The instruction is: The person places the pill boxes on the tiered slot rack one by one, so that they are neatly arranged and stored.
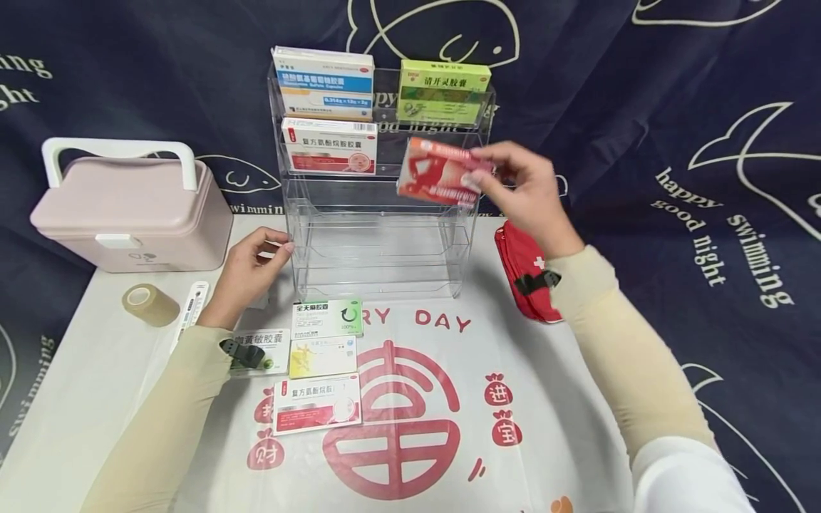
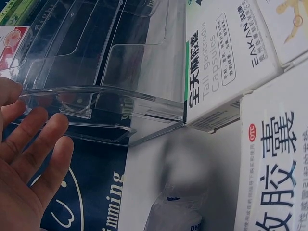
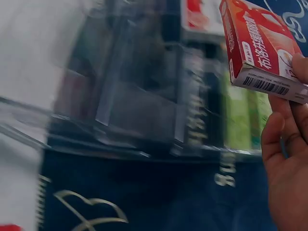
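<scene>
Right hand pinching red box before clear rack; left hand loosely open, empty, beside rack base

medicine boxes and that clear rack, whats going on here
A person's right hand holds a red medicine box up in front of the right side of the clear acrylic rack, level with its second shelf. The left hand rests open against the rack's lower left edge. Three boxes already stand in the upper shelves, the lower shelves look empty, and four more boxes lie flat on the table in front.
</scene>
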`<control>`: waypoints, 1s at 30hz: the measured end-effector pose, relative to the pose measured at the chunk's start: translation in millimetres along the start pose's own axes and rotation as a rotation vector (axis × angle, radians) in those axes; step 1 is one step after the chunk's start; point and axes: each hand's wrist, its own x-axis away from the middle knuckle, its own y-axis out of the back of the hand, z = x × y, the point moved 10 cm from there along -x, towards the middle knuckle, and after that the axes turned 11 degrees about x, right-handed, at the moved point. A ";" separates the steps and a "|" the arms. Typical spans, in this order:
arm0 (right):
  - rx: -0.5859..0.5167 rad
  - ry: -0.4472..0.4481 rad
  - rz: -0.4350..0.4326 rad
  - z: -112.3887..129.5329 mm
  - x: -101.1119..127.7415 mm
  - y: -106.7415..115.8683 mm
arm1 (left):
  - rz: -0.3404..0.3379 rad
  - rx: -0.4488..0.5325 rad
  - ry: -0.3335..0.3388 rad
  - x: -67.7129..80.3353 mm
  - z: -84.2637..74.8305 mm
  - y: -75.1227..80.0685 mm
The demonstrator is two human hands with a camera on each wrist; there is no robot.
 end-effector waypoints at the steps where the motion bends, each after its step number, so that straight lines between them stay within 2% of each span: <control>1: 0.012 -0.006 -0.002 0.5 -9.3 3.7 | -0.001 0.001 0.000 0.3 0.1 0.3; 7: 0.114 -0.039 -0.002 -2.6 -51.9 12.7 | 0.002 0.010 0.002 1.4 1.0 0.4; 12: 0.160 -0.074 0.006 -29.2 -69.9 10.9 | 0.007 0.001 0.000 0.7 2.4 -1.5; 14: 0.170 -0.084 0.009 -37.5 -72.8 9.6 | 0.009 -0.001 -0.002 0.0 2.1 -2.3; 20: 0.211 -0.071 0.008 -34.8 -73.2 7.1 | 0.009 0.009 -0.004 -1.2 1.1 -2.4; 23: 0.226 -0.064 0.008 -48.3 -76.5 7.2 | 0.005 0.004 -0.004 -0.9 1.9 -1.5; 30: 0.256 -0.059 0.005 -51.1 -78.8 6.8 | 0.005 0.006 0.005 -0.6 2.7 -0.4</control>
